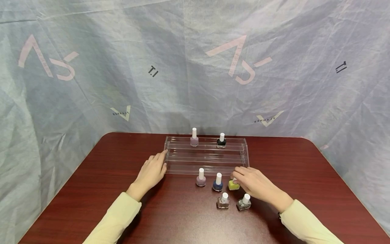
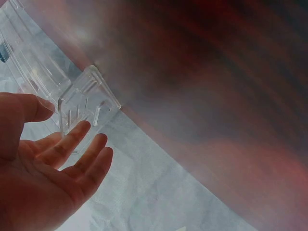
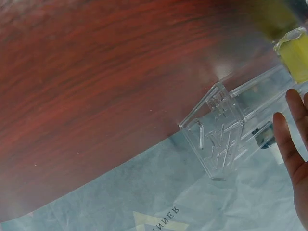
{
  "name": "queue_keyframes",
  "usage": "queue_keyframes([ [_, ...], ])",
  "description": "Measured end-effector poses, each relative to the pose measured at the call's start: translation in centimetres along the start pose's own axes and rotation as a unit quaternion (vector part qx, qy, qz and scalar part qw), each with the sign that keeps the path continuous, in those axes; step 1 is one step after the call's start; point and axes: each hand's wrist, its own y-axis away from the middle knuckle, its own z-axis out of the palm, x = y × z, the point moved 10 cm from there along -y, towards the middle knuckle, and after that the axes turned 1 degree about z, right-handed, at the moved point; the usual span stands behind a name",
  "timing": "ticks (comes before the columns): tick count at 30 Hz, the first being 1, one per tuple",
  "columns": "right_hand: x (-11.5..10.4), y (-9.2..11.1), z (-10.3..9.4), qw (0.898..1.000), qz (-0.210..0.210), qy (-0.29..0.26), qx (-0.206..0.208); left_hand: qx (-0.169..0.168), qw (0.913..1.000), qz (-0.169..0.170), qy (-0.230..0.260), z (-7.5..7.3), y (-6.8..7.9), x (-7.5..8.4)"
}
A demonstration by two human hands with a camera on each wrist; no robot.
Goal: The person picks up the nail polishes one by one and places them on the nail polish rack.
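My right hand point(image 1: 254, 183) pinches the yellow nail polish bottle point(image 1: 234, 185) by its white cap, just in front of the clear stepped rack point(image 1: 207, 157). In the right wrist view the yellow bottle point(image 3: 296, 57) is cut off by the frame edge, and fingers point(image 3: 288, 144) show below it. My left hand point(image 1: 150, 173) lies at the rack's left end. The left wrist view has its thumb and loosely extended fingers point(image 2: 72, 142) by the end panel point(image 2: 89, 103). A lilac bottle point(image 1: 194, 140) and a black bottle point(image 1: 221, 142) stand on the top step.
In front of the rack stand another lilac bottle point(image 1: 201, 181), a dark blue one point(image 1: 217, 185), a brownish glitter one point(image 1: 223, 202) and a silvery glitter one point(image 1: 244, 204). The dark red table point(image 1: 122, 149) ends at a grey cloth backdrop point(image 1: 170, 84).
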Motion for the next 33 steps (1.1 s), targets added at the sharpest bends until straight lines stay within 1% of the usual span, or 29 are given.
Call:
queue_keyframes([
  [12,0.0,-1.2,-0.8,1.000,0.001,0.016,0.002,-0.002,1.0000,-0.004,0.002,0.2,0.0,-0.2],
  [24,0.3,-1.8,-1.3,1.000,-0.002,0.031,0.003,-0.003,1.0000,-0.005,0.003,0.1,0.0,-0.1],
  [28,0.5,-2.0,-1.5,0.999,0.006,0.032,-0.001,-0.003,1.0000,-0.004,0.002,0.1,0.0,-0.1],
  [33,0.5,-2.4,-1.6,0.999,0.005,0.034,-0.007,-0.004,1.0000,-0.003,0.003,0.1,0.1,0.0],
])
